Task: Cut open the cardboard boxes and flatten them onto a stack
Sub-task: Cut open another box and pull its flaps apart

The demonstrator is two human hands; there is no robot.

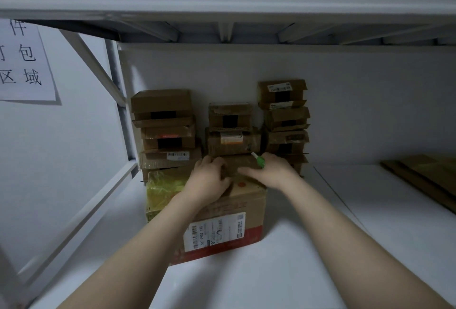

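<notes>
Both hands reach into the white shelf (308,271) and meet on a small brown cardboard box (238,164), which sits on top of a larger carton (232,212) with a red band and a shipping label. The left hand (209,177) curls over the small box's left end and grips it. The right hand (270,173) has a green-and-white cutter (258,160) tucked up by the thumb, its tip pointing up and away from the cardboard, while the fingers lie along the box's top.

This looks like the picking-up step: one box chosen from the supply, not yet cut. Behind it, three stacks of small taped boxes (283,116) wait against the back wall, and a yellow-green plastic-wrapped parcel (161,190) sits just beside the carton on the left. Flattened cardboard (424,177) lies far to the right on the shelf, probably the stack to build on.

Next, the box likely needs drawing forward to open shelf. The left hand should steady it clear of the tape line, and the cutter must turn blade-down to slit the seam.
</notes>
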